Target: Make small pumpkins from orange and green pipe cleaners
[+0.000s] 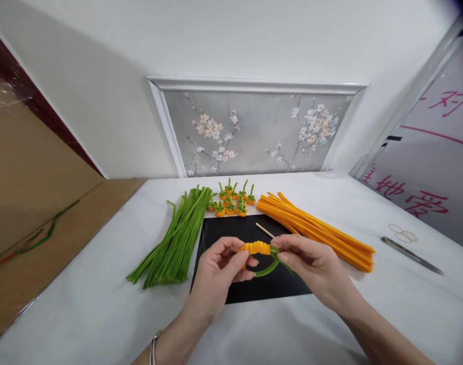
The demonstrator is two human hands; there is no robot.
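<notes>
Between my two hands is a coiled orange pipe cleaner, held above a black mat. My left hand pinches its left end with thumb and fingers. At the other end my right hand is closed on a green pipe cleaner, which loops below the orange coil. Part of the loop is hidden by my fingers. A thin wooden stick lies on the mat just behind my right hand.
Green pipe cleaners lie bundled at left, orange pipe cleaners at right. Several small orange-and-green pieces stand behind the mat. Tweezers and rubber bands lie far right. A cardboard box borders the left side.
</notes>
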